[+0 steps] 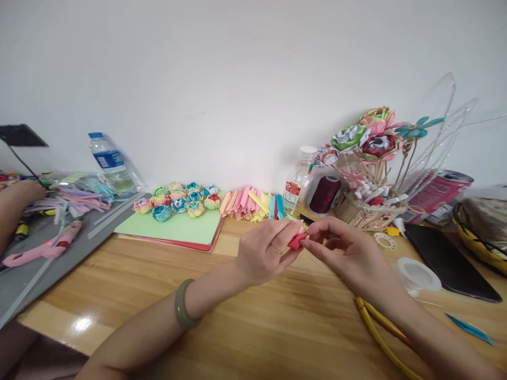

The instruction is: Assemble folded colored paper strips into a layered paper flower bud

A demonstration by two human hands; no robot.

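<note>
Between my two hands, above the wooden table, is a small folded paper flower with red and pale yellow-green petals. My left hand, with a ring and a green bangle, is closed around its left side and hides part of it. The thumb and fingertips of my right hand pinch its right edge. Behind my hands lie folded paper strips in pink, yellow and blue. Several finished paper flowers sit in rows on a stack of green and red paper.
At the right stand a bottle with a white cap, a dark thread spool, a basket of paper flowers, a phone and a plastic tub. At left, another person's hand is near a pink glue gun and a water bottle.
</note>
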